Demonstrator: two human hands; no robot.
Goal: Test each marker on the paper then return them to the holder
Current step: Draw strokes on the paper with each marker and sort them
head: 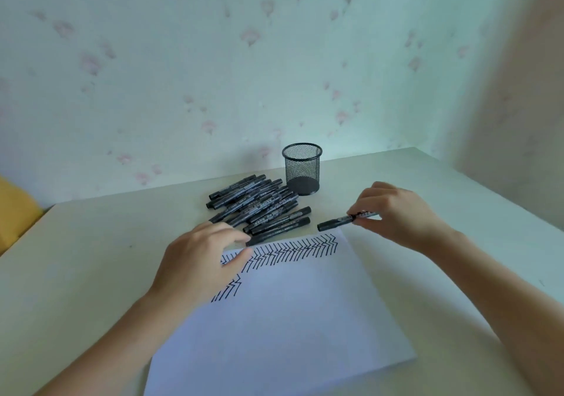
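My right hand [393,212] pinches a black marker [334,223] by its barrel, holding it level just beyond the paper's far right corner, cap end pointing left. My left hand [201,258] lies with relaxed fingers on the upper left of the white paper [290,319], fingertips next to a marker at the paper's far edge. Rows of black zigzag strokes [293,250] run along the top of the sheet. A pile of several black markers [259,206] lies beyond the paper. The black mesh holder [302,168] stands upright behind the pile and looks empty.
The pale table [427,181] ends at a flowered wall close behind the holder. A yellow object [15,209] sits past the table's left edge. Bare tabletop lies to the right of the holder and left of the pile.
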